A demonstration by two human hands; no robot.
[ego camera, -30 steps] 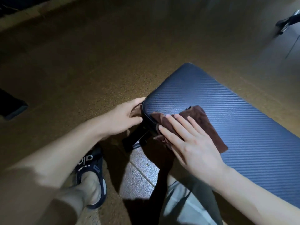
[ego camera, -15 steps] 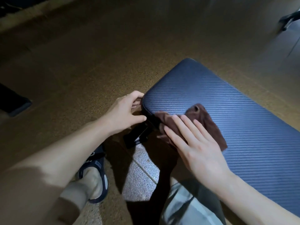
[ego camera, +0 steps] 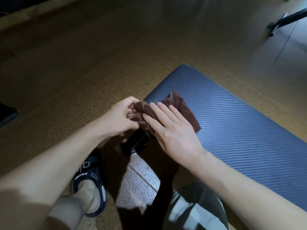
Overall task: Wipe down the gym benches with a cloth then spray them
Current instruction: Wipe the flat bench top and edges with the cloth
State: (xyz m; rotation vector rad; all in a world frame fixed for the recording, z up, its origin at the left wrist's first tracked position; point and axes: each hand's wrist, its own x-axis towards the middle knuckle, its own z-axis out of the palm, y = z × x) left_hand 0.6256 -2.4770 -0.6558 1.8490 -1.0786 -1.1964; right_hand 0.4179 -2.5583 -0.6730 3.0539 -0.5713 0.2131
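At the far left edge of the view, well apart from either hand, a dark flat object (ego camera: 7, 116) lies on the speckled brown floor (ego camera: 83, 63). Below the left forearm, a foot in a dark slide sandal (ego camera: 90, 181) with pale lettering stands on the floor. The left hand (ego camera: 118, 117) sits at the near corner of the bench pad (ego camera: 240, 130), its fingers curled round the left end of the brown cloth (ego camera: 181, 107), gripping it where the cloth hangs over the pad's corner. Just under those fingers the bench's black frame (ego camera: 135, 144) shows, with pale tile (ego camera: 141, 180) below it. Beside the left fingers and touching the same cloth, the right hand (ego camera: 174, 131) lies flat, its fingers (ego camera: 159, 112) straight and together, pressing the cloth down onto the pad's corner. The rest of the cloth spreads out past the right fingertips, on top of the dark blue ribbed pad, which runs off toward the right edge of the view. Under the right forearm a knee in grey-green fabric (ego camera: 196, 206) is seen. Far beyond the right fingers, at the upper right, a black metal leg (ego camera: 282, 20) stands on grey flooring.
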